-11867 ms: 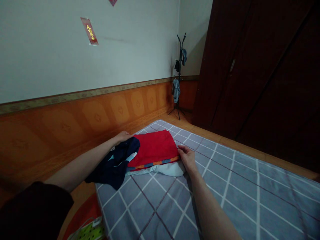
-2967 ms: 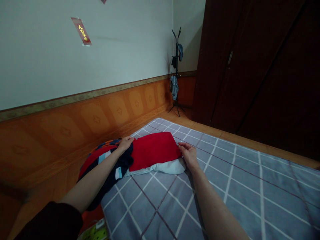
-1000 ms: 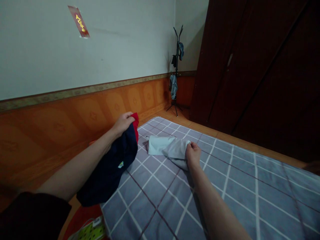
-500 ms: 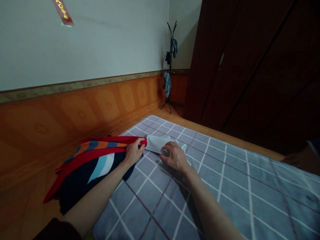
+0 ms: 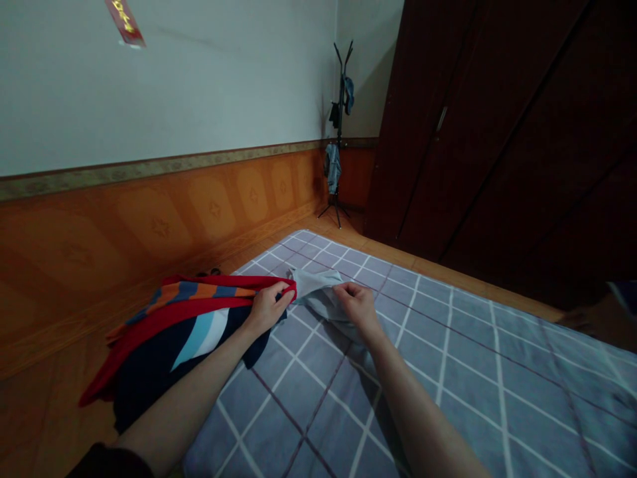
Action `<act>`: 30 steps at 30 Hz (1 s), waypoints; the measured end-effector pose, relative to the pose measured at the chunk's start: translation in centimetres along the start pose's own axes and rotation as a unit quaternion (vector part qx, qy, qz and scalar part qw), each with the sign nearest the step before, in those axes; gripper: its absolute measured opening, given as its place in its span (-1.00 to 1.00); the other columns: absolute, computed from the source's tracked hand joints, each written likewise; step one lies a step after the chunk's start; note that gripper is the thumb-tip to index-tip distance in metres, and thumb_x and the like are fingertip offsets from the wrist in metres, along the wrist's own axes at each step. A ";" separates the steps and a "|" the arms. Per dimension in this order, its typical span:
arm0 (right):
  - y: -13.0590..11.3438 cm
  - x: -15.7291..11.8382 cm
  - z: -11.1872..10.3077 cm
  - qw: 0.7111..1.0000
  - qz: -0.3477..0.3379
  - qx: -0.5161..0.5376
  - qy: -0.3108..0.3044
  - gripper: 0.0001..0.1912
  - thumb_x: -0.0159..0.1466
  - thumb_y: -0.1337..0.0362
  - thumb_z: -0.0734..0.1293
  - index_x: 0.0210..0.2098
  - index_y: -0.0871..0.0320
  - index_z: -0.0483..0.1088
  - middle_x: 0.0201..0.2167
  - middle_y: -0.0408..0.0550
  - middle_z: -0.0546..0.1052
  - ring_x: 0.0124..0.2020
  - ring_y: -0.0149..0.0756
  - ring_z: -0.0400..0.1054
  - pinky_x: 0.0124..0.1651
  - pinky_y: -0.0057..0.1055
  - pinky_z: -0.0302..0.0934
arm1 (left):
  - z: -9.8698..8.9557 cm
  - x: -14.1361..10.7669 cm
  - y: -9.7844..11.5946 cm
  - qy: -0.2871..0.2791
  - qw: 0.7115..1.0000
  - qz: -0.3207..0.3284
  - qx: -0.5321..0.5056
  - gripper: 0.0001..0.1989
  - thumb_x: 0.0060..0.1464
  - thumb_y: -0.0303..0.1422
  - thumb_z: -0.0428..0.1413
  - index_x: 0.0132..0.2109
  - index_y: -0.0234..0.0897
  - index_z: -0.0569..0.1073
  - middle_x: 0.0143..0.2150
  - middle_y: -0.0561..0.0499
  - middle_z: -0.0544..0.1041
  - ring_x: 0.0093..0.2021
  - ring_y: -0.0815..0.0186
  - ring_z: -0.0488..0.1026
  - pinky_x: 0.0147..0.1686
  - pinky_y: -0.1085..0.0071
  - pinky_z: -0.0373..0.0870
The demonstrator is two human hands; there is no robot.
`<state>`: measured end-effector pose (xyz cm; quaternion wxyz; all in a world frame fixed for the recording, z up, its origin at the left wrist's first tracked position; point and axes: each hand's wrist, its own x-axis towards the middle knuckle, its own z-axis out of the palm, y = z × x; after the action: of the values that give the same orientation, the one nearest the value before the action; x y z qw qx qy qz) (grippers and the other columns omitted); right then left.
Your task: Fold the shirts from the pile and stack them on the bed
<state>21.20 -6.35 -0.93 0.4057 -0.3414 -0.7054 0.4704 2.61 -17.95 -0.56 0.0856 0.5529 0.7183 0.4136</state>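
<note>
My left hand [image 5: 269, 305] is closed around the gathered end of a red garment [image 5: 199, 307]. That garment has an orange-and-blue striped part [image 5: 213, 291] and a navy part with light blue and white bands [image 5: 154, 372]; whether these are one piece I cannot tell. It drapes over the bed's left edge. From beside my left fingers a pale grey-white cloth [image 5: 314, 281] stretches to the right. My right hand [image 5: 357, 304] pinches the cloth's right end, lifted a little off the checked bedspread [image 5: 308, 392], and part of it hangs below that hand.
The bed lies under both hands. A black coat stand [image 5: 340, 126] with a few clothes stands in the far corner. A dark wardrobe [image 5: 478, 133] lines the right side. Another person's hand [image 5: 577, 320] rests dimly at the right edge. The orange-panelled wall [image 5: 213, 206] runs along the left.
My right hand has closed from a loose grasp to a pinch, lifting the pale cloth's right end and drawing it taut. My left hand keeps hold of the red garment.
</note>
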 end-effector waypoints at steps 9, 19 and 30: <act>-2.2 -1.4 2.0 0.980 0.069 0.182 -0.027 -0.71 0.04 0.05 0.35 -0.54 0.18 0.43 -0.65 -0.16 0.37 -0.60 -0.41 0.16 -0.52 -0.44 0.08 | 0.2 -1.6 2.5 -0.081 0.990 0.018 -0.115 -0.71 0.13 -0.18 0.04 -0.40 -0.30 0.46 -0.49 0.05 0.43 -0.46 0.35 0.34 -0.44 0.48 0.22; -3.7 -3.2 4.1 0.960 0.054 0.225 -0.158 -0.67 0.06 0.04 0.38 -0.52 0.22 0.49 -0.68 -0.22 0.31 -0.62 -0.50 0.05 -0.54 -0.51 -0.03 | 0.1 -0.7 1.4 -0.077 0.980 -0.013 -0.185 -0.65 0.05 -0.08 0.06 -0.46 -0.29 0.43 -0.52 0.07 0.38 -0.46 0.33 0.30 -0.46 0.47 0.20; -2.2 -1.1 1.9 0.984 0.033 0.171 0.026 -0.69 0.00 0.13 0.34 -0.35 0.20 0.53 -0.51 -0.07 0.52 -0.56 -0.37 0.30 -0.49 -0.45 0.18 | 0.0 0.0 1.6 0.022 0.976 -0.061 -0.208 -0.64 0.01 -0.08 0.06 -0.53 -0.27 0.32 -0.61 0.14 0.26 -0.57 0.41 0.19 -0.55 0.49 0.15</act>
<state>19.78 -8.71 0.40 0.4605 -0.3025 -0.5919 0.5884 3.76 -17.87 0.54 0.2083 0.4688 0.6507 0.5599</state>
